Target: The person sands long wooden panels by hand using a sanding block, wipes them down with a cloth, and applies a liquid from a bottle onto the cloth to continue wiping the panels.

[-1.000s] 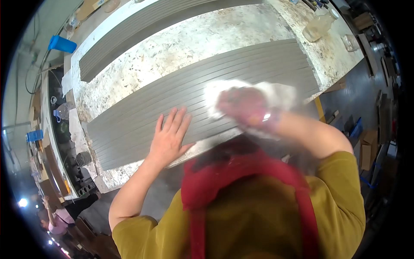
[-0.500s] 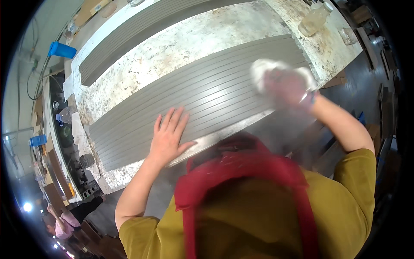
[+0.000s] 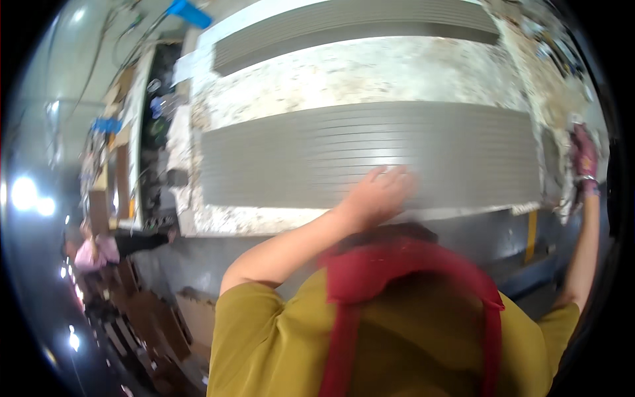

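Both hands were out over the work. Left hand (image 3: 380, 192) lay flat, fingers spread, pressing on the near edge of the grey ribbed panel (image 3: 370, 149). Right hand (image 3: 584, 153) was stretched far to the right, past the panel's end, closed around what looked like a pale cloth (image 3: 574, 129), though the view there was bent and blurred and I could not be sure. The panel lay lengthwise on the speckled tabletop (image 3: 357, 69), with a second ribbed panel (image 3: 350, 23) well apart at the far side. Judging from this, the step in hand was wiping down the panel, with the stroke at its right-hand end. A next move would call for the left hand's weight to stay on the panel while the cloth came back along the ribs. Another person in pink (image 3: 92, 251) stood off to the left.
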`<state>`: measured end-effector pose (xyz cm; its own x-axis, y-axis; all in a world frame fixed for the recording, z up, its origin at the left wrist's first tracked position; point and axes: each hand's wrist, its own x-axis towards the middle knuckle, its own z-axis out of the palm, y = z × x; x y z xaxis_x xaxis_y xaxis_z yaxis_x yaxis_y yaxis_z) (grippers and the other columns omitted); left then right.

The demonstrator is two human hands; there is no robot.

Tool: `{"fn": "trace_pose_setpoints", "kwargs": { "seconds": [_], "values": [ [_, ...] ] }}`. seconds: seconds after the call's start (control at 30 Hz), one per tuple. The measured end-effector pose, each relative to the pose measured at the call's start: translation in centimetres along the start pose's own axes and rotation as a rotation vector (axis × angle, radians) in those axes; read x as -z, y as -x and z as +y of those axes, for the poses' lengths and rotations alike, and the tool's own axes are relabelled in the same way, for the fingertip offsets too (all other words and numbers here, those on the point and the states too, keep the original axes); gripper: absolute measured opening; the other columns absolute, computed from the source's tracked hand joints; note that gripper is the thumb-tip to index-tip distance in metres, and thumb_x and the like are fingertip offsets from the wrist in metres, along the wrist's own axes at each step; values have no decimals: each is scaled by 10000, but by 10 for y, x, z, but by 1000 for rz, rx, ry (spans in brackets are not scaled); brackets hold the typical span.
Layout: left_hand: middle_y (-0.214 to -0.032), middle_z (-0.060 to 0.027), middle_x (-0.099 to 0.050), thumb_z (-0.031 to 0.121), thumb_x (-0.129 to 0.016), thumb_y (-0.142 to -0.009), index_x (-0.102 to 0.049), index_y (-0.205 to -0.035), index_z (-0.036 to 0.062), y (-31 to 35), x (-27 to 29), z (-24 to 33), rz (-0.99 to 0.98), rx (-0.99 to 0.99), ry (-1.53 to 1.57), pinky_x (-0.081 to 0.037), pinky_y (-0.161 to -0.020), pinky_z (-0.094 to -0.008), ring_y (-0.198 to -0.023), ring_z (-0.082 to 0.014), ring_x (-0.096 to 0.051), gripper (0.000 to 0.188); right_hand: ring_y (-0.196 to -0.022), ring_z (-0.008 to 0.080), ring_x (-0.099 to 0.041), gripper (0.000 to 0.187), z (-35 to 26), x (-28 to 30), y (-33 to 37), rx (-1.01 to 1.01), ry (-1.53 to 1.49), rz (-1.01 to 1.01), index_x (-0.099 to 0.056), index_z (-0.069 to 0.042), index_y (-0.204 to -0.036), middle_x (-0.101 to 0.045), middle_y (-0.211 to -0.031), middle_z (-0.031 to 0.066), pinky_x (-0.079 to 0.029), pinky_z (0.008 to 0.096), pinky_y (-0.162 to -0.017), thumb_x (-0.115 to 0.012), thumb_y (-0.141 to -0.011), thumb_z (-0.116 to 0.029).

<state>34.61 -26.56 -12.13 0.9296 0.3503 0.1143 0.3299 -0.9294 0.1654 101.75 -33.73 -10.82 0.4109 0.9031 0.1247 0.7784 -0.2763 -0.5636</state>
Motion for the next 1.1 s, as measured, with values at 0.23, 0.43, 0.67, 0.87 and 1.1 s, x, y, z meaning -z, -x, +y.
{"fn": "trace_pose_setpoints", "kwargs": {
  "seconds": [0.23,0.43,0.67,0.87,1.1],
  "values": [
    [-1074,-106,-627,86,-648,-732,-604,-1088,67,114,21,-46,316,408,177,-468,-859,-400,-994,-304,-594,360,-1310,249,-383,506,-79,-15,-9,404,622,113,-391,-93,-1385,-401,-1419,110,-319,357,-1067,-487,-943,-320],
    [-1228,-145,-559,211,-440,-970,-514,-1271,25,308,60,-116,926,1466,110,-389,-976,-340,-1115,-246,-530,361,-1202,171,-463,494,-31,-91,115,-219,-485,-24,-452,-19,-1343,-505,-1326,96,-329,327,-1040,-441,-967,-339],
    [-1383,-54,-450,428,-425,-955,-424,-1360,75,359,35,-163,1247,1651,893,-292,-1018,-347,-1230,-210,-432,537,-1242,216,-445,462,-64,-153,166,-416,-1145,206,-471,-7,-1320,-490,-1342,105,-317,351,-1057,-433,-973,-311],
    [-1265,-89,-527,265,-543,-935,-481,-1296,-11,355,12,-181,916,1478,822,-367,-974,-280,-1128,-172,-491,459,-1251,195,-432,440,-67,-152,161,-486,-1107,324,-453,6,-1330,-478,-1355,87,-302,324,-1070,-437,-981,-261],
    [-1209,-67,-564,260,-548,-941,-497,-1277,17,336,22,-170,1003,1380,1116,-396,-949,-291,-1086,-153,-517,418,-1274,195,-411,461,-113,-143,156,-450,-1227,205,-429,16,-1346,-442,-1390,93,-284,321,-1082,-428,-984,-269]
  ]
}}
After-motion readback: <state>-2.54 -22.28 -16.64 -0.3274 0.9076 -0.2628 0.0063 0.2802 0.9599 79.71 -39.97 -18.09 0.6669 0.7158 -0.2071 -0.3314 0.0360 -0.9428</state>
